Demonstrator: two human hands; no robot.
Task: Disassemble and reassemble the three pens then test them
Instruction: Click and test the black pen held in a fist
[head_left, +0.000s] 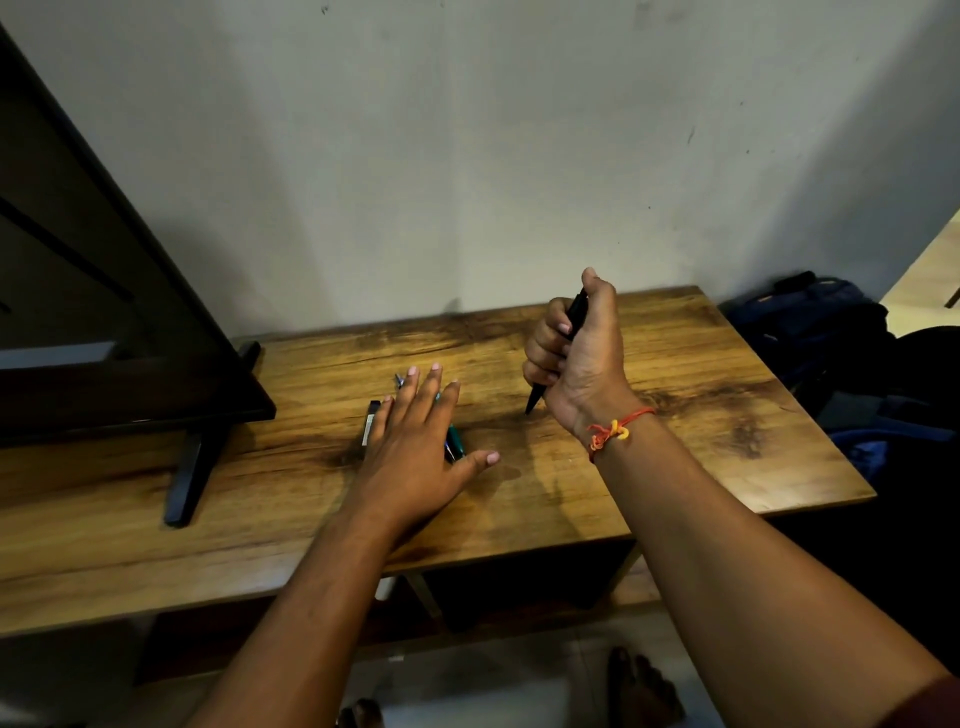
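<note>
My right hand (574, 353) grips a black pen (576, 312) in a fist, thumb over its top end, with the tip (531, 408) pointing down just above the wooden table (675, 415). My left hand (415, 436) lies flat with straight fingers over two other pens in the middle of the table. A green pen (455, 441) shows between thumb and forefinger, and its far end (399, 381) pokes out past the fingertips. A dark pen with a light band (370, 425) lies beside the little finger. Most of both pens is hidden under the hand.
A black flat screen (104, 312) on a stand foot (189, 467) fills the table's left side. A grey wall rises behind the table. Dark bags (831, 353) sit on the floor to the right. My feet (644, 686) show under the table's front edge.
</note>
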